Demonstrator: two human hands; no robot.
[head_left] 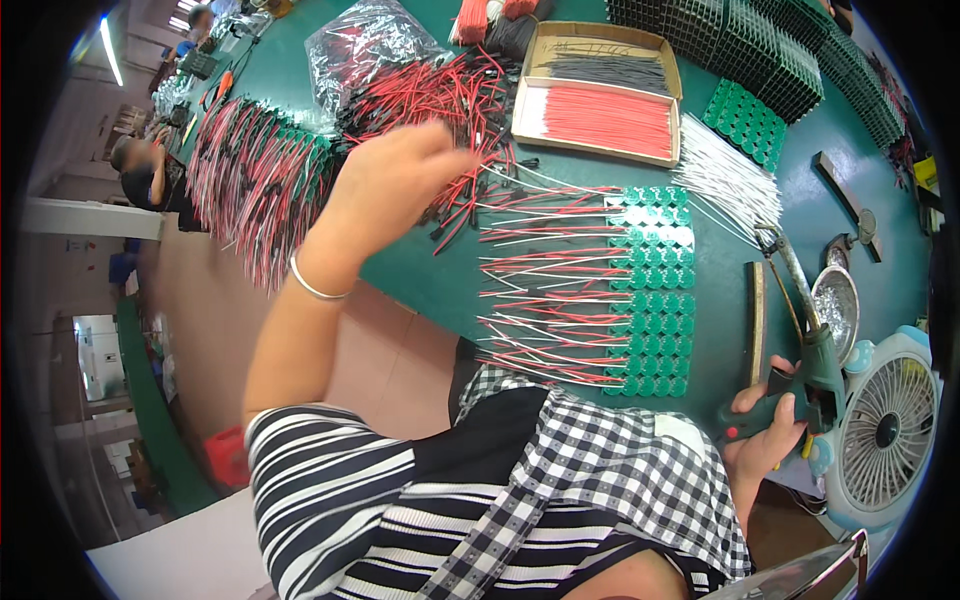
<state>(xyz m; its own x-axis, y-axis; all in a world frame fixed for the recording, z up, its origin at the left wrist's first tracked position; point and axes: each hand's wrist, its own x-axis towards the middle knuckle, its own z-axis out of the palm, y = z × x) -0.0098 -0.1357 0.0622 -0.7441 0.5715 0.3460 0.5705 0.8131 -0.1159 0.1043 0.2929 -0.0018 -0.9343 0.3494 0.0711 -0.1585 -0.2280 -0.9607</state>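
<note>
My left hand (405, 175) is raised over the table beside a loose heap of red and black wire leads (420, 100). Motion smears its fingers, so I cannot tell whether they pinch a wire. A stack of green round-celled circuit boards (650, 290) lies in front of me, with red, black and white wires (550, 300) running out leftward from its edge. At the right, my right hand (765, 440) is wrapped round the handle of a green soldering gun (822, 375). The gun's metal tip points away from me, near a bundle of white wires (730, 180).
Boxes of red wires (605, 120) and black wires (610, 70) stand at the back. Finished wired boards (255, 180) hang over the left edge. A fan (885, 425), metal bowl (835, 305), wooden strip (757, 320) and hammer-like tool (850, 205) are at right.
</note>
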